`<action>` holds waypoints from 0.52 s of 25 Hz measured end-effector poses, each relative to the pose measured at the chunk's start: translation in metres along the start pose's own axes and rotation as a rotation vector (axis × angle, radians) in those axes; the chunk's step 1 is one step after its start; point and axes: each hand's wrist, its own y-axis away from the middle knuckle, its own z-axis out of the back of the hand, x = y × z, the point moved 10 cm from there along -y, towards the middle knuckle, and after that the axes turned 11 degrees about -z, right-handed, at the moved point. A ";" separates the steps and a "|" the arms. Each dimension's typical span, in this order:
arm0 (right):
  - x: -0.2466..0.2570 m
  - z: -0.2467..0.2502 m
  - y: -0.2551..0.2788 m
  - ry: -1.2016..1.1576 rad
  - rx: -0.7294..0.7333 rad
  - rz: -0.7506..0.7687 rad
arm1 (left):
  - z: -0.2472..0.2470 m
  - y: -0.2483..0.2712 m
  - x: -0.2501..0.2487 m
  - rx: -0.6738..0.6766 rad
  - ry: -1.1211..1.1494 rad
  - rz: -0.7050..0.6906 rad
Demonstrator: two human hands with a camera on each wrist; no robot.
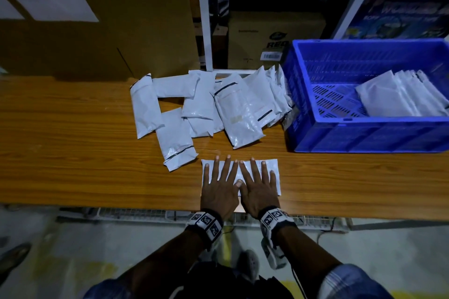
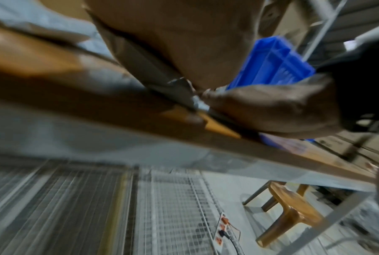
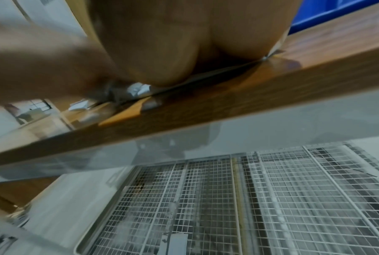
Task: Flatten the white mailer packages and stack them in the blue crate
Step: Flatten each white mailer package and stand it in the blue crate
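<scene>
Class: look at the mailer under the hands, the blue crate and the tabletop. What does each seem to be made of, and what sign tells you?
Mailer: thin glossy plastic film, likely; it wrinkles and shines.
Blue crate: rigid moulded plastic; uniform colour, slotted walls.
Tabletop: wood-grain surface with slight sheen, possibly laminate rather than solid wood.

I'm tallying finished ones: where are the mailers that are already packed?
In the head view, the flattened mailers lean in the right half of the blue crate, which sits at the table's right end.
</scene>
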 end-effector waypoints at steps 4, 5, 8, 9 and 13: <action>0.001 0.001 0.000 -0.027 0.040 0.023 | -0.016 0.003 0.009 0.058 0.034 0.038; 0.001 0.000 0.000 -0.038 0.063 0.023 | -0.018 0.004 0.011 0.069 0.040 0.044; 0.002 0.004 -0.002 -0.058 0.131 0.017 | -0.020 0.001 0.015 0.087 0.066 0.047; 0.003 0.009 -0.001 -0.061 0.119 0.024 | -0.019 0.001 0.016 0.088 0.082 0.051; 0.010 0.027 0.004 -0.045 -0.026 0.083 | -0.017 0.001 0.017 0.079 0.104 0.053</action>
